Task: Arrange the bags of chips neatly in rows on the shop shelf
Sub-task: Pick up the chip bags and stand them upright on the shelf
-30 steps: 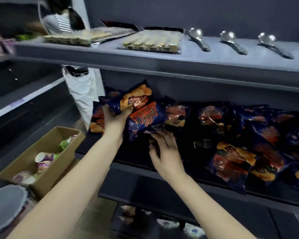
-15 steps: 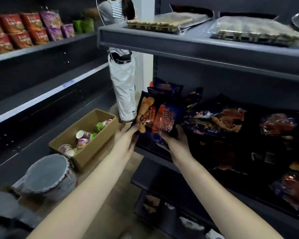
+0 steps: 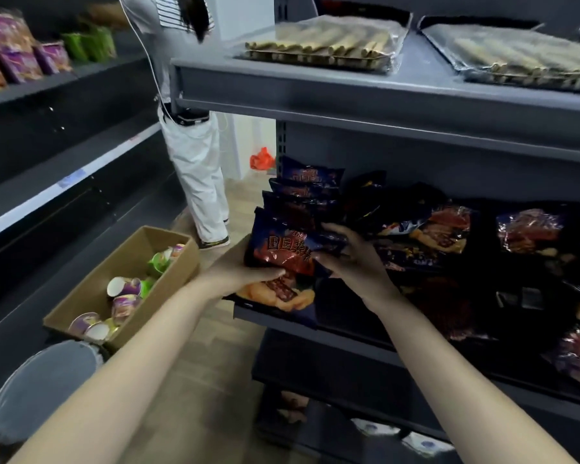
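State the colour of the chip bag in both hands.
Bag: dark blue and red; head view.

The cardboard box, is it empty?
No, the cardboard box holds several purple and green cups.

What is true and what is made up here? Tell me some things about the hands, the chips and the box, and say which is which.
1. Both the left hand and the right hand hold the front bag of chips. True.
2. That bag is green. False: it is dark blue with red.
3. The cardboard box on the floor has cups in it. True.
4. The top shelf is full of bottles. False: flat clear packs lie on it.
5. Nobody else is in the shop. False: a person in white trousers stands to the left of the shelf.
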Available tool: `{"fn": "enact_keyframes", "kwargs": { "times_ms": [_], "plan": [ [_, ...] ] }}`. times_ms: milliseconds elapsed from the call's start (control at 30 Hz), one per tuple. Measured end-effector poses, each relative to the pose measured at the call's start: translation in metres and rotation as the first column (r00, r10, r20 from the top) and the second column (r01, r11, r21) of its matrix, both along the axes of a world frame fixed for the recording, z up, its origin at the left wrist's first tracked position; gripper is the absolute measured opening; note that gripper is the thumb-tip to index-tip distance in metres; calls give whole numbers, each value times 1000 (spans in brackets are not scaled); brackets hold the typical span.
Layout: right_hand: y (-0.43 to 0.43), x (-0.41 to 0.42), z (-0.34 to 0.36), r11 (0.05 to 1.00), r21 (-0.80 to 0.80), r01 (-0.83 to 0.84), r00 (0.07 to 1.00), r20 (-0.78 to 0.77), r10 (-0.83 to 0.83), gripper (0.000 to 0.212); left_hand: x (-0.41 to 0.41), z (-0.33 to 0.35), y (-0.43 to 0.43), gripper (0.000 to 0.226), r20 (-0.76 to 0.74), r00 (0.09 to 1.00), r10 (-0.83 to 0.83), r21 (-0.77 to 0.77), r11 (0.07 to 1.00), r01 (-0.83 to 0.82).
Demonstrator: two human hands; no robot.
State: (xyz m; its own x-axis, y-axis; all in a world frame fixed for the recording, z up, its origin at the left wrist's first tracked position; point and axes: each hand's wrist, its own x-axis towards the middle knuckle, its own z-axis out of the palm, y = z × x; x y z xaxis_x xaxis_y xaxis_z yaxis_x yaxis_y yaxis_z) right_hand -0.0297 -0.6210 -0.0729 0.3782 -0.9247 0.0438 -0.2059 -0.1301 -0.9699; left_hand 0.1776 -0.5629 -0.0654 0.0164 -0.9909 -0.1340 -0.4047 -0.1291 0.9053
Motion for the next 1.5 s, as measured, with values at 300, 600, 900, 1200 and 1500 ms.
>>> {"fn": "enact_keyframes", "kwargs": {
  "times_ms": [300,600,900,1200,1500],
  "plan": [
    [18,36,-49,994,103,32,996,-88,-23,68,10,-43,-22,51,-182,978,101,-195,971,-136],
    [32,53,-81,898,-175,403,848,-297,-438,71,8,-71,-43,72,15,992,123,-278,954,-114],
    [41,69,-87,794,-506,337,658,-477,-583,84,-5,-86,-33,90,126,969,211,-403,904,-144],
    [39,75,-96,765,-571,299,461,-616,-639,86,-6,-97,-38,80,391,901,190,-440,898,2],
    [38,74,-96,814,-515,270,468,-668,-578,86,-12,-100,-39,75,482,836,263,-447,894,-24]
  ]
}}
